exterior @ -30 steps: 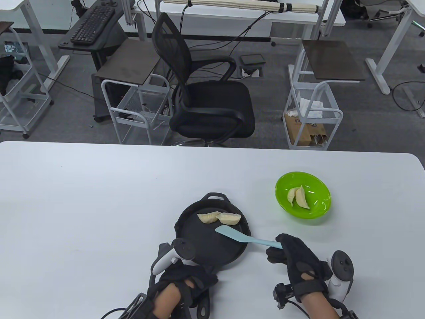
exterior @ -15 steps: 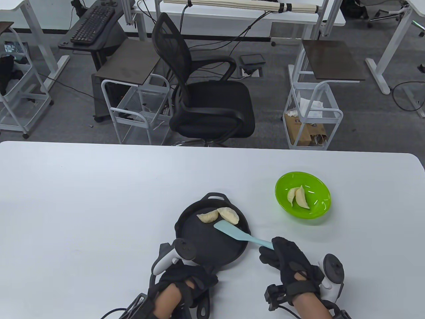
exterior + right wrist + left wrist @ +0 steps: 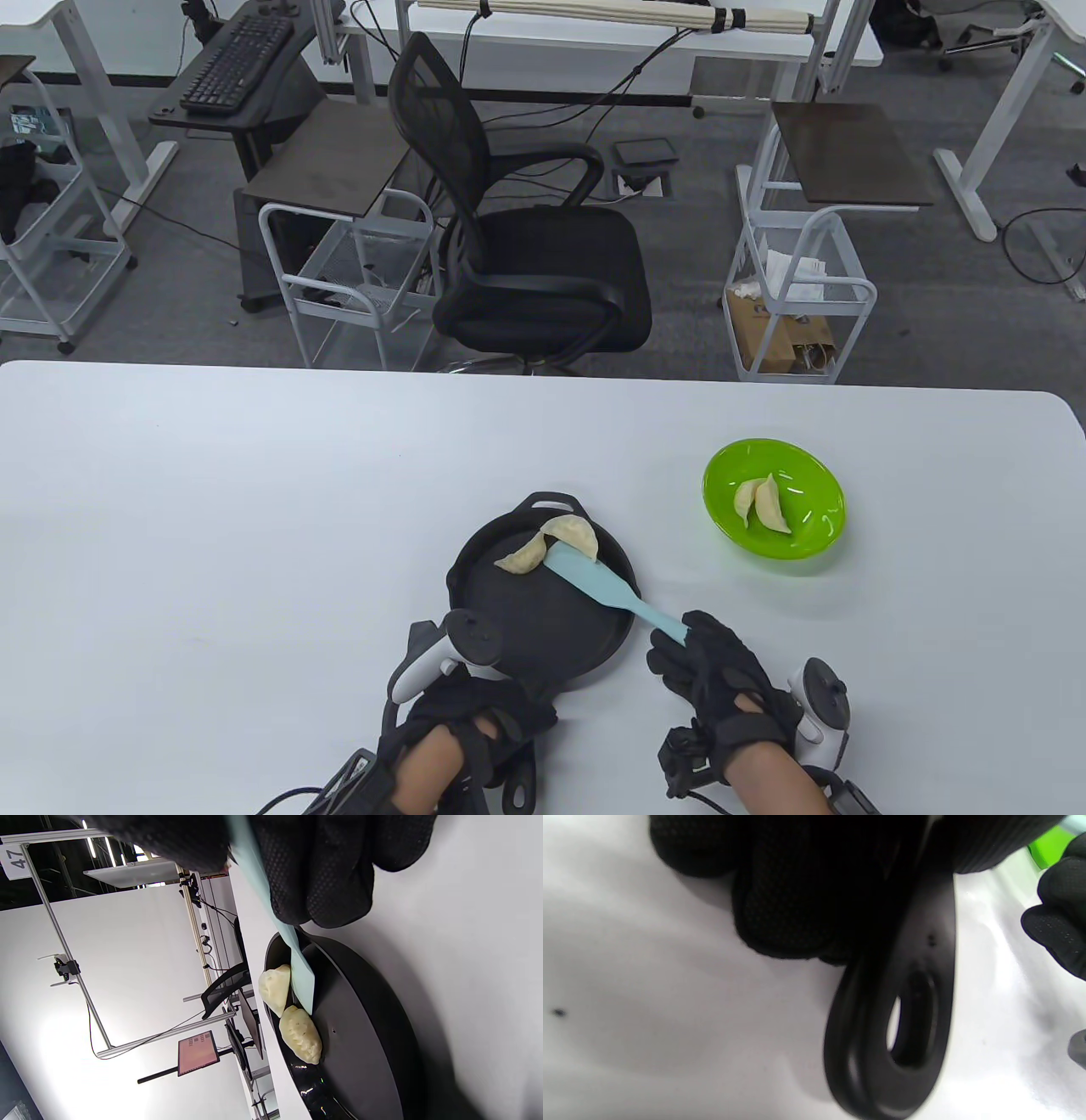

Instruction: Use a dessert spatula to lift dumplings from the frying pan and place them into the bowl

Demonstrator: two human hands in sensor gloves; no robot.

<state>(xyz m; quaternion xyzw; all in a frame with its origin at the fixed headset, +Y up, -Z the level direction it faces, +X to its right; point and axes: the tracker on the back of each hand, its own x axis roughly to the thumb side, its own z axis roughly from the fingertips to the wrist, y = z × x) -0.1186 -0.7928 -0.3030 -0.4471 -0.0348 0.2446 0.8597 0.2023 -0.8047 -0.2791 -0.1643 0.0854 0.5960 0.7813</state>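
A black frying pan [image 3: 543, 611] lies near the table's front edge with two pale dumplings at its far rim. One dumpling [image 3: 572, 535] leans against the rim; the other dumpling [image 3: 521, 558] lies just left of it. My right hand [image 3: 708, 675] grips the handle of a light blue spatula [image 3: 607, 590], whose blade tip touches the near edge of the right dumpling [image 3: 275, 988]. My left hand [image 3: 475, 713] grips the pan's handle [image 3: 899, 1027]. A green bowl [image 3: 774, 495] to the right holds two more dumplings [image 3: 762, 503].
The white table [image 3: 254, 526] stretches wide to the left and far side. Beyond its far edge stand a black office chair [image 3: 517, 246], wire carts and desks.
My right hand moved left and nearer to me, swinging the spatula blade up against the right dumpling. That dumpling slid towards the pan's far rim and turned; the left one shifted slightly.
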